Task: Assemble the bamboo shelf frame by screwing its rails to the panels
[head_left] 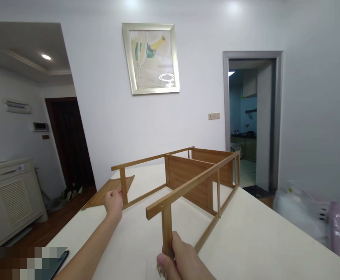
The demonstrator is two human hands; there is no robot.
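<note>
A grained wooden frame (184, 175) lies on the white table (251, 237), right hand (185, 254) clamped on its square near bar (167, 223), left hand (114, 204) curled by the left bar (123, 181), grip unclear. Smooth table spreads to the right.

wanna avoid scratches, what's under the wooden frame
The white tabletop shows beneath the wooden frame. What lies directly under its rails, or behind the right hand, is hidden.

Before you stands a broad white smooth-topped table (263, 233). On it your light-brown wooden open frame with crosswise panels (187, 181) lies on its side; to your left, a flat brown wooden board (107, 191) rests near the table's edge, partly behind the frame.
</note>
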